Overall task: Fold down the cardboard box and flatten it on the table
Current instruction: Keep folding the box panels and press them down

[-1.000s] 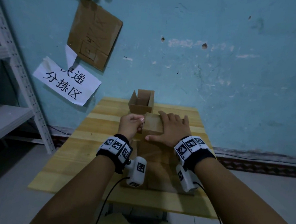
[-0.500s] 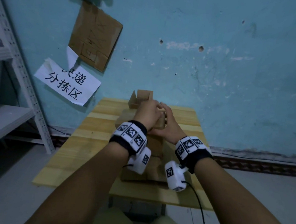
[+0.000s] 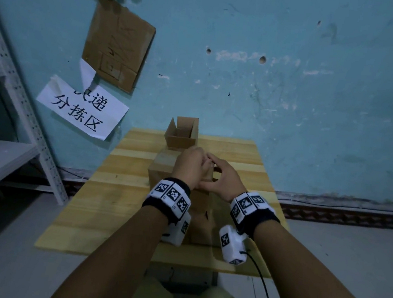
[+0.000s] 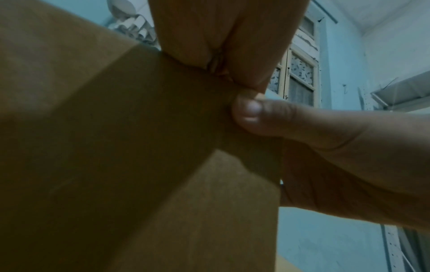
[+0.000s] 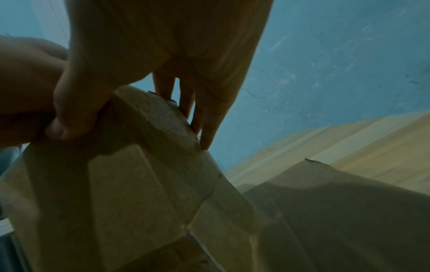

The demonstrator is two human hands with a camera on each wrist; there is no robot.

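Both hands grip the box [image 3: 164, 167] at the table's [image 3: 101, 211] middle. The left hand [image 3: 188, 166] curls over its top; the right hand [image 3: 221, 178] pinches a flap, thumb against fingers [image 5: 207, 132]. A second box [image 3: 182, 132] stands open at the far edge.

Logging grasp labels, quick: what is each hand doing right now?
Left hand: closed, gripping the top of the cardboard box.
Right hand: closed, thumb and fingers pinching the same box's top edge.
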